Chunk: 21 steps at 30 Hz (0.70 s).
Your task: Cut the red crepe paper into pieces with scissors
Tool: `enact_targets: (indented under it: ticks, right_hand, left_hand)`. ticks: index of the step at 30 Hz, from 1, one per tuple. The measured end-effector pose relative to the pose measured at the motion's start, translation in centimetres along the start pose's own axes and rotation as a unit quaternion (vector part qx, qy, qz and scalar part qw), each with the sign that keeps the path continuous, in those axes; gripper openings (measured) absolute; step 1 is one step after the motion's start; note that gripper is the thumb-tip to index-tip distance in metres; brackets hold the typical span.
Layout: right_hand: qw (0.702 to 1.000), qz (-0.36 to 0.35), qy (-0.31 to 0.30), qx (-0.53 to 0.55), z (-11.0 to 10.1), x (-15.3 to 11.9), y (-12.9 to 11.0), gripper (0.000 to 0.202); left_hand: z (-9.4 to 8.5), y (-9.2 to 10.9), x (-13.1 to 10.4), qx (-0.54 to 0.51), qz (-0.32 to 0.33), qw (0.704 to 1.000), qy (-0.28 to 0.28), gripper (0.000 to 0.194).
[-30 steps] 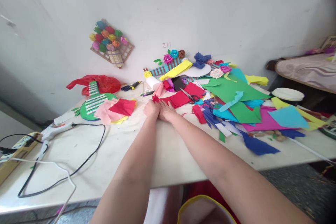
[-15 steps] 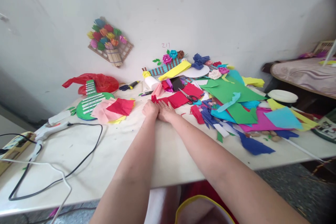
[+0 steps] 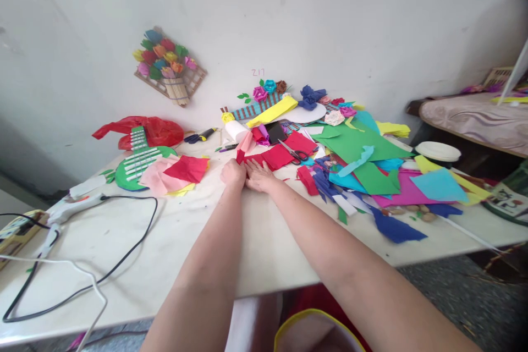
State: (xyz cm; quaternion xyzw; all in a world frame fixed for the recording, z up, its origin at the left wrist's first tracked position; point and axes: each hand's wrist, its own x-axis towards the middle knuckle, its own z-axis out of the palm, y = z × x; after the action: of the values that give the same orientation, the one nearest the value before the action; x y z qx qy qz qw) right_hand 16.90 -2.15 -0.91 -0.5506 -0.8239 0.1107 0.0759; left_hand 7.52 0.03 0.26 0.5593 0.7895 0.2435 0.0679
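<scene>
A strip of red crepe paper (image 3: 277,157) lies across the middle of the table. At its left end my left hand (image 3: 233,172) is closed, with the fingers curled around the paper's edge. My right hand (image 3: 259,177) rests flat on the strip close beside it, fingers stretched out. Black-handled scissors (image 3: 297,155) lie on the right part of the red paper. Behind my hands are a folded piece of pink paper (image 3: 246,143) and a white roll (image 3: 236,131). My fingertips partly cover the left end of the strip.
Left stand a green guitar-shaped craft (image 3: 142,160), pink and red paper sheets (image 3: 187,168), and a glue gun (image 3: 76,208) with a looping black cord (image 3: 154,220). Right lies a heap of coloured paper (image 3: 358,140). Pliers (image 3: 201,135) lie near a red plastic bag (image 3: 163,131).
The pink paper behind my hands stands a little more upright at the strip's left end. My hands stay together on the red paper; the whole view has shifted slightly.
</scene>
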Motion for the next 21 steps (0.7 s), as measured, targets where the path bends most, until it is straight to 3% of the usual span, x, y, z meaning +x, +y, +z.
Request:
enact_targets:
  ticks: [3,9,16,21]
  right_hand:
    - [1.0,-0.009,0.02,0.002,-0.3,0.1,0.5,0.06]
    - [0.982,0.033,0.182,-0.047,-1.6,-0.4,1.7,0.045]
    - [0.972,0.163,0.155,-0.074,-2.6,-1.4,2.7,0.035]
    - [0.958,0.198,0.2,-0.056,-2.9,-1.1,3.2,0.031]
  left_hand:
    - [0.0,-0.1,0.0,-0.009,-0.003,1.0,0.009,0.03]
    - [-0.1,-0.5,0.3,-0.009,-0.004,1.0,0.012,0.03]
    - [-0.4,-1.4,0.8,-0.025,-0.009,0.999,0.018,0.03]
    - [-0.7,-1.6,0.8,-0.032,-0.008,0.999,0.019,0.031]
